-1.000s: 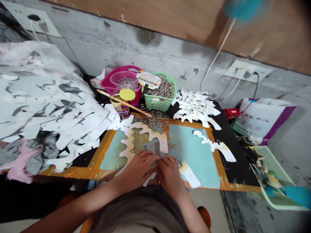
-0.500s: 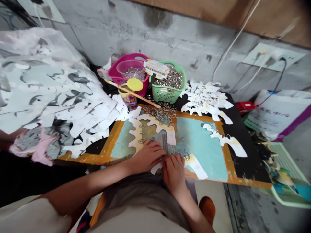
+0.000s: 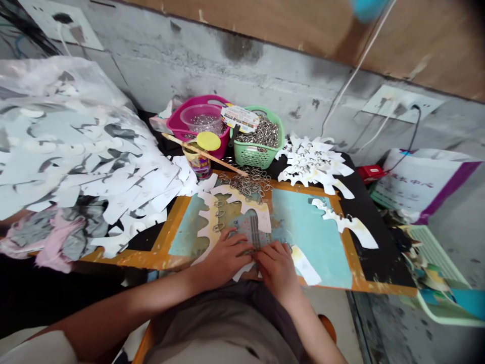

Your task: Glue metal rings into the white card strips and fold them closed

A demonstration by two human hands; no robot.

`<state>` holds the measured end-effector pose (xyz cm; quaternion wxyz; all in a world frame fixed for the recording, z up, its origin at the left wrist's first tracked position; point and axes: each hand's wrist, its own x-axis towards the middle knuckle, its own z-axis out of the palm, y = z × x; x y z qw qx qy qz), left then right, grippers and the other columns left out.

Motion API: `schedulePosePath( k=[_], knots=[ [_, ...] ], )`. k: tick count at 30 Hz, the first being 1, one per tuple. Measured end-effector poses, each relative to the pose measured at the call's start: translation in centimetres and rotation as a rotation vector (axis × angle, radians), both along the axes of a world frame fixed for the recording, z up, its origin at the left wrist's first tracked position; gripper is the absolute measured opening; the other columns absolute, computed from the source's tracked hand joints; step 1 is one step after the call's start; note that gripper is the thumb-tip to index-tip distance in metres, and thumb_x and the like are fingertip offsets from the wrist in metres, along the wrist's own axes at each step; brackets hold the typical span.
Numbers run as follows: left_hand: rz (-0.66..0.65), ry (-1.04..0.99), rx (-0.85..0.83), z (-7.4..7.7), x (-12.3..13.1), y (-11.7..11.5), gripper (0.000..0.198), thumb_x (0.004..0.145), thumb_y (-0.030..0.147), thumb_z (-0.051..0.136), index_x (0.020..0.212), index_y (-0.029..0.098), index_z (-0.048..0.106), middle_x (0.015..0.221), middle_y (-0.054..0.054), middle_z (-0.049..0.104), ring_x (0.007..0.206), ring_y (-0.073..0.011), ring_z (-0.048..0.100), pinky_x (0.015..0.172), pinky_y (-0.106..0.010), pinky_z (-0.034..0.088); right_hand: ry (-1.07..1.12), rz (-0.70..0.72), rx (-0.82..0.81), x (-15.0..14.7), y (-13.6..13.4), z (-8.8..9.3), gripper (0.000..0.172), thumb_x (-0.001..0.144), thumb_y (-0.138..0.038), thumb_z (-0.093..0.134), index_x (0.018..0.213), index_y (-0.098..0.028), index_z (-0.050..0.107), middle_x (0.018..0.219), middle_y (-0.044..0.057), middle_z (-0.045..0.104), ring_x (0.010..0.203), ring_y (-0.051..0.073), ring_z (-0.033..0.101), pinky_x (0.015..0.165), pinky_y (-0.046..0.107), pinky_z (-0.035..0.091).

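Note:
Close to the table's front edge, my left hand (image 3: 229,254) and my right hand (image 3: 277,265) meet with curled fingertips over a white cut-out piece (image 3: 305,266) with a curved, notched edge. Its ends show below the left hand and right of the right hand; its middle is covered. Anything small between the fingertips is hidden. Just beyond my left hand lies another notched cut-out piece (image 3: 204,222) with several metal rings along it. A similar curved piece (image 3: 261,216) rests beside it. Behind these is a heap of loose metal rings (image 3: 252,183).
A pink basket (image 3: 176,120) and a green basket (image 3: 254,156) hold metal parts. A wooden stick (image 3: 227,164) lies across a can (image 3: 199,164). White cut-outs (image 3: 125,177) pile up at left; ringed pieces (image 3: 314,159) are stacked back right, another piece (image 3: 354,227) nearer. A cloth (image 3: 60,230) hangs at left.
The view has shifted slightly. My right hand has turned a little and covers more of the rings on the piece. Both hands stay together at the front edge.

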<state>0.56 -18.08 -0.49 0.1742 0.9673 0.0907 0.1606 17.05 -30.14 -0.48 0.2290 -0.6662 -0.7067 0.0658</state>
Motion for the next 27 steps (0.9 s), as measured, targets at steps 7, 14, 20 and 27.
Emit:
schedulePosePath(
  k=[7, 14, 20, 27],
  knots=[
    [0.046, 0.025, -0.026, 0.1, 0.3, 0.3, 0.017, 0.095, 0.021, 0.052, 0.093, 0.022, 0.068, 0.091, -0.003, 0.071, 0.105, -0.0232, 0.057, 0.112, -0.05, 0.023, -0.065, -0.295, 0.112, -4.1, -1.4, -1.4, 0.023, 0.093, -0.011, 0.042, 0.08, -0.016, 0.06, 0.074, 0.008, 0.059, 0.076, 0.024, 0.047, 0.07, 0.038, 0.028],
    [-0.008, -0.104, 0.065, -1.5, 0.2, 0.3, 0.013, 0.092, 0.02, 0.057, 0.093, 0.026, 0.069, 0.101, -0.002, 0.069, 0.11, -0.0221, 0.053, 0.114, -0.053, 0.017, 0.239, -0.153, 0.033, -1.7, -2.0, 0.2, 0.018, 0.091, -0.011, 0.046, 0.101, -0.018, 0.06, 0.095, 0.007, 0.061, 0.09, 0.024, 0.049, 0.077, 0.037, 0.035],
    [0.018, -0.132, 0.137, -1.7, -0.1, -0.1, 0.015, 0.092, 0.018, 0.055, 0.092, 0.024, 0.07, 0.117, -0.006, 0.064, 0.114, -0.0254, 0.051, 0.112, -0.058, 0.02, 0.08, 0.063, -0.067, 0.5, -0.1, 0.1, 0.022, 0.094, -0.011, 0.048, 0.106, -0.021, 0.063, 0.093, 0.005, 0.062, 0.088, 0.023, 0.048, 0.076, 0.036, 0.033],
    [0.015, -0.132, 0.033, -2.0, -0.1, 0.2, 0.009, 0.091, 0.018, 0.059, 0.092, 0.022, 0.067, 0.101, 0.0, 0.073, 0.115, -0.0221, 0.054, 0.119, -0.054, 0.008, -0.073, -0.013, 0.014, -0.6, -0.8, -0.7, 0.018, 0.094, -0.013, 0.045, 0.086, -0.017, 0.061, 0.079, 0.005, 0.059, 0.078, 0.022, 0.048, 0.073, 0.037, 0.03]
  ],
)
